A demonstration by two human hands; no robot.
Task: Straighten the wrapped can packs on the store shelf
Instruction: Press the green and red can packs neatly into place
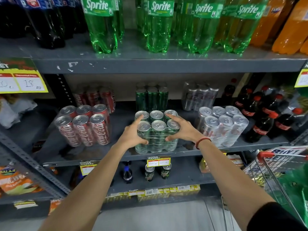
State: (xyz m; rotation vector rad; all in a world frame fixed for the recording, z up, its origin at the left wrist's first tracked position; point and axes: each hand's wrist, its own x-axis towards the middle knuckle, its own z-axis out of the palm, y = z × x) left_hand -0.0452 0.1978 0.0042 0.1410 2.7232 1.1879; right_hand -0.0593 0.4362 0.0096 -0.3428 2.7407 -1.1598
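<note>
Both hands clasp the green can pack point(155, 130) at the near edge of the middle shelf point(166, 155). The left hand point(133, 132) presses its left side, the right hand point(182, 129) its right, each grip clamped on the wrap. Red can pack point(84, 126) left, silver can pack point(222, 125) right, seemingly untouched.

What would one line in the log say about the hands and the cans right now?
left hand: gripping green can pack | right hand: gripping same pack | pack: front edge of middle shelf | neighbours: red Coca-Cola pack, silver can pack
</note>
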